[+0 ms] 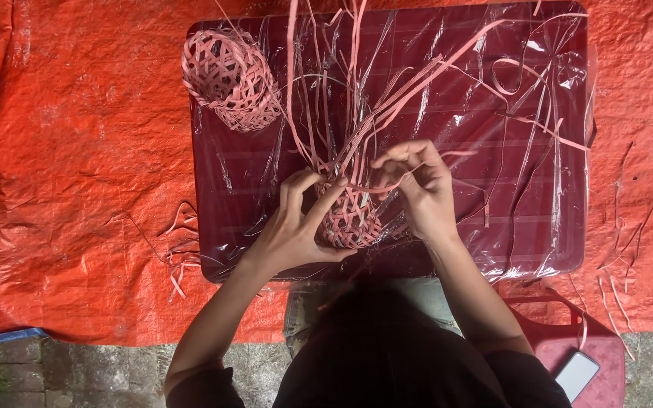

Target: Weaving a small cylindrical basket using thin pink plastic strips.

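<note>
A small half-woven pink basket [351, 221] rests on a dark red table [251, 166] covered in clear plastic. My left hand [296, 227] cups the basket's left side, fingers over its rim. My right hand [417, 189] pinches a thin pink strip [387, 187] that crosses above the basket. Long loose pink strips [357, 98] fan upward from the weave toward the table's far edge.
A finished pink woven basket [230, 79] lies on its side at the table's far left corner. An orange tarp [77, 166] covers the ground, with strip scraps [179, 253] on it. A red stool [591, 355] with a phone [576, 374] is at lower right.
</note>
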